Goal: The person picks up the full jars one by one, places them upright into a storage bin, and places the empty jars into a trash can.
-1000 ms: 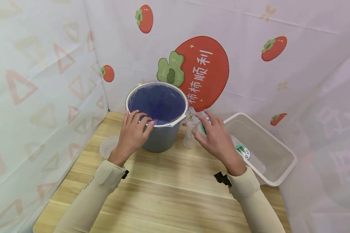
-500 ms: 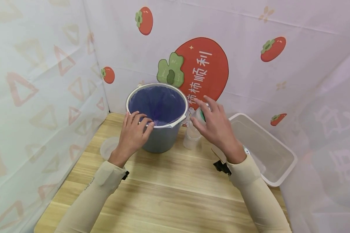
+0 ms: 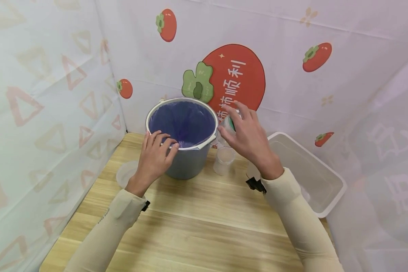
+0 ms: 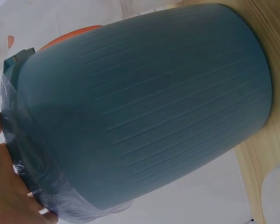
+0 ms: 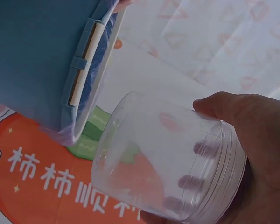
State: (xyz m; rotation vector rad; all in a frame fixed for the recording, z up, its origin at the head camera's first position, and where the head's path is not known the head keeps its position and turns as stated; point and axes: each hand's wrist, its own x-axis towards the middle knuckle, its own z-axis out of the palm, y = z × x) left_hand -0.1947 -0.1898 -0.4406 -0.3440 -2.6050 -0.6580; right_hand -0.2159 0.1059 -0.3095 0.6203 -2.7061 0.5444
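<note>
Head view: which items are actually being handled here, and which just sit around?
In use:
left hand on grey bin rim
right hand holding clear jar

Lying about:
small clear cup
round lid
white tub

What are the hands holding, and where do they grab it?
The right hand grips a clear plastic jar around its ridged end. The left hand holds the grey bin at its bag-covered rim.
</note>
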